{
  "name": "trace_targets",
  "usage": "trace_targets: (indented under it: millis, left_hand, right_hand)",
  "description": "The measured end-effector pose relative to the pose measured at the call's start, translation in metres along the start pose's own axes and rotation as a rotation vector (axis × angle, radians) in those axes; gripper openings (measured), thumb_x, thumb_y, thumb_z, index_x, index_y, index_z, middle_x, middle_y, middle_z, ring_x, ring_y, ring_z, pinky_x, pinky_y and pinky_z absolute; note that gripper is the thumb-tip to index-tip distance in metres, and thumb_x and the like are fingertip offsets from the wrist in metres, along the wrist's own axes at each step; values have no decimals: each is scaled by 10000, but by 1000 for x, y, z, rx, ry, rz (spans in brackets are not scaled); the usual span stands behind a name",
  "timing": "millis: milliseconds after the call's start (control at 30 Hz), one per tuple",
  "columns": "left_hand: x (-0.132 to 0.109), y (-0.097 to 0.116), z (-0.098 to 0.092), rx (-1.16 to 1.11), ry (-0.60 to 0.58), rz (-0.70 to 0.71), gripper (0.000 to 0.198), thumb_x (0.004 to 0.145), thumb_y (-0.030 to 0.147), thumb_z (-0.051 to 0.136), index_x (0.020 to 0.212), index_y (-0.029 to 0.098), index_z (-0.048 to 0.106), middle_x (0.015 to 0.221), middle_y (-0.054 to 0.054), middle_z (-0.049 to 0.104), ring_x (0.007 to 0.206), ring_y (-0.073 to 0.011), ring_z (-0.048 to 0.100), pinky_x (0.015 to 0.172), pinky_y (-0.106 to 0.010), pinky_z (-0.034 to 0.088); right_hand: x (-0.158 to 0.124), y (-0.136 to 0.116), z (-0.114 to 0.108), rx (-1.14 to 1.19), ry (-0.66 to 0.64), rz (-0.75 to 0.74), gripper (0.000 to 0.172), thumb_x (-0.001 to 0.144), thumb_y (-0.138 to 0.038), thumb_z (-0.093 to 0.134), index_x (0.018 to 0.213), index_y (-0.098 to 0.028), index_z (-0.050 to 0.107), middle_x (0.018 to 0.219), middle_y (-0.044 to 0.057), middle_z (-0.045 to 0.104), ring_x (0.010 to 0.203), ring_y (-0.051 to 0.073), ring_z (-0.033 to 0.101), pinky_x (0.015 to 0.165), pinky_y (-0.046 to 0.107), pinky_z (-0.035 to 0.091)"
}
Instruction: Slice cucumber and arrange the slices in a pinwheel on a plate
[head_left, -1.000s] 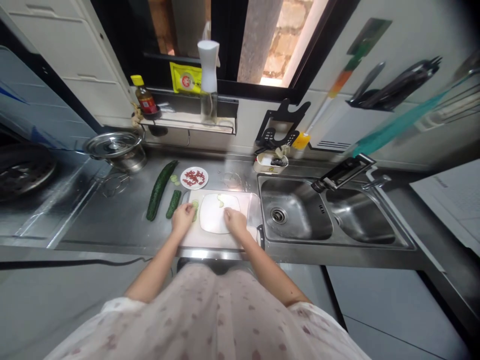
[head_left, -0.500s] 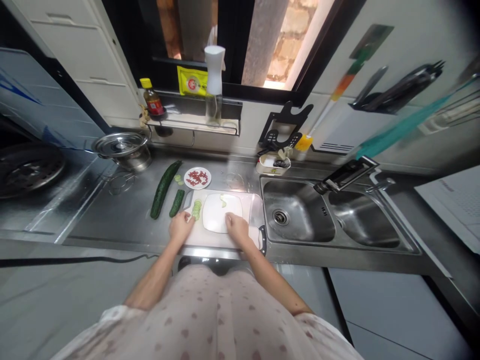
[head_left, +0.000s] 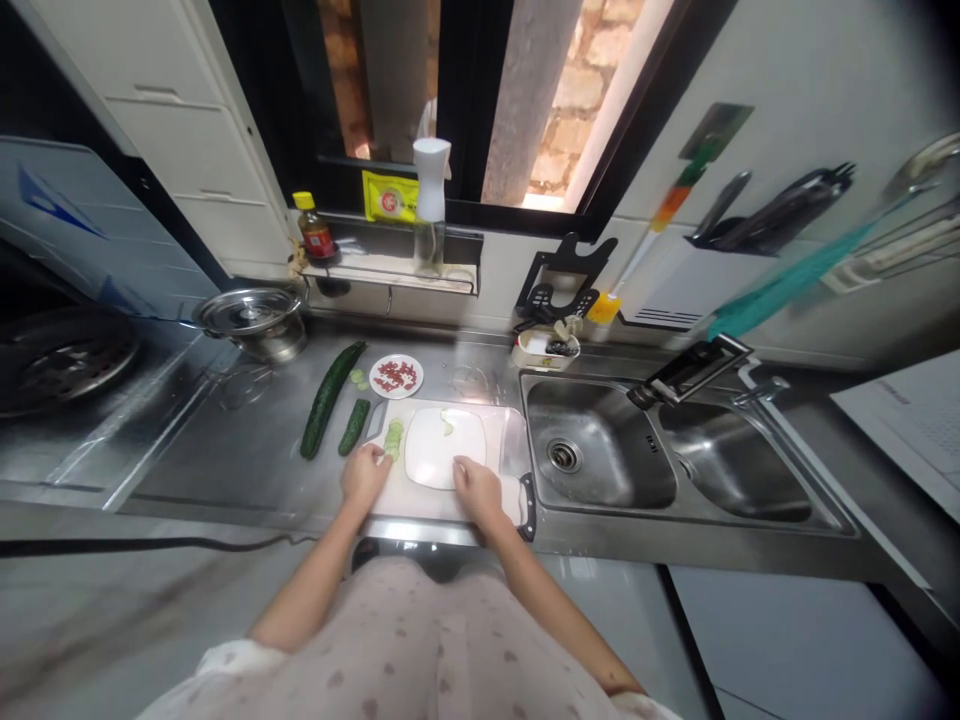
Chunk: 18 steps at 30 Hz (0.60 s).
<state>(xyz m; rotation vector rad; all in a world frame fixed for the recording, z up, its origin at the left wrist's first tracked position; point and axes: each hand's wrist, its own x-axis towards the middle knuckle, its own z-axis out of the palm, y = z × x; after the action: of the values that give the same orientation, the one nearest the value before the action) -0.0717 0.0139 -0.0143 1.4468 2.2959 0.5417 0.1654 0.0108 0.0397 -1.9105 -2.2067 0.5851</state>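
My left hand [head_left: 364, 477] is closed, its fingertips pinching a pale cucumber slice at the near end of an overlapping row of cucumber slices [head_left: 394, 438] on the cutting board [head_left: 397, 503]. A square white plate [head_left: 431, 455] lies on the same board, with a slice or two of cucumber [head_left: 448, 422] near its far edge. Over the plate's right part is my right hand [head_left: 478, 490], fingers pressed together; what they hold, if anything, is hidden. A cut cucumber piece [head_left: 354, 427] and a long whole cucumber [head_left: 328, 405] lie left of the board.
Beyond the board sits a round plate with chopped red bits [head_left: 396, 377], beside a few loose slices [head_left: 359, 379]. A lidded steel pot [head_left: 259, 325] stands back left. A double sink [head_left: 600, 440] is at right. A black handle [head_left: 527, 505] lies by the board's right edge.
The view has tipped upward, so everything sits lower in the picture. Both hands stay in nearly the same places over the board and plate.
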Motion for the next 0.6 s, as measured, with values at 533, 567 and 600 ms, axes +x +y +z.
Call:
trace_targets:
  millis: [533,567,600]
  left_hand:
    - [0,6,-5,-557,-15,-98,219,706,320,648,846,152,661,803,-55,713,753,-169,652,705,-260,486]
    - [0,10,-8,-614,-34,-88,227,699,320,658,844,146,665,810,-62,716,766,-174,657,716,-266,494]
    - [0,15,-11,-657,-50,-65,232,698,326,664,843,145,669,822,-66,720,788,-178,661,734,-273,501]
  right_hand:
    - [5,-9,-4,101,35,-26,334,950,-316,411,1168,-229,650,991,44,719,915,171,641,793,240,420]
    - [6,-12,-5,140,49,-41,335,942,-313,423,1170,-219,649,980,44,716,906,167,638,804,240,424]
    - [8,-14,-6,185,64,-61,335,932,-311,436,1169,-208,650,970,46,710,897,163,633,814,240,427]
